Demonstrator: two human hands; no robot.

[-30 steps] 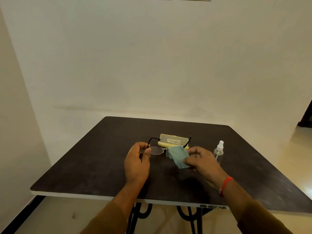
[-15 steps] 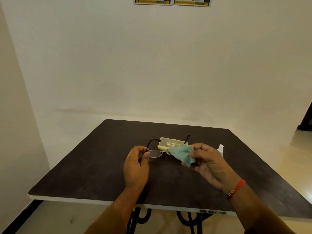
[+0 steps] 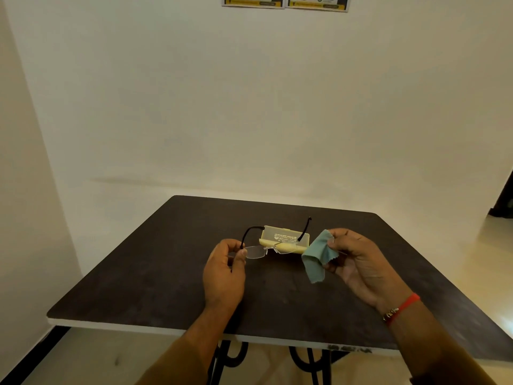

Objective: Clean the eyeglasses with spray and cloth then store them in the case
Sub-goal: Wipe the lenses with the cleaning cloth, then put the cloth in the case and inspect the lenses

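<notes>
Rimless eyeglasses [image 3: 256,251] with thin dark temples are held above the table, lenses toward me and temples unfolded. My left hand [image 3: 224,273] pinches their left end at the hinge. My right hand [image 3: 358,262] holds a teal cleaning cloth [image 3: 316,258] by its top corner, a little to the right of the glasses and apart from them. Behind the lenses a pale yellow case [image 3: 288,236] lies on the dark table [image 3: 155,273]; whether it is open I cannot tell. The spray bottle is hidden behind my right hand.
The table stands against a white wall, its white front edge [image 3: 138,326] close to me. Two posters [image 3: 286,1] hang high on the wall. Black metal legs show under the table. A dark doorway is at the far right.
My right hand has drawn the cloth off the right lens and moved it rightward and up, now covering the spray bottle. The left hand keeps holding the glasses in place.
</notes>
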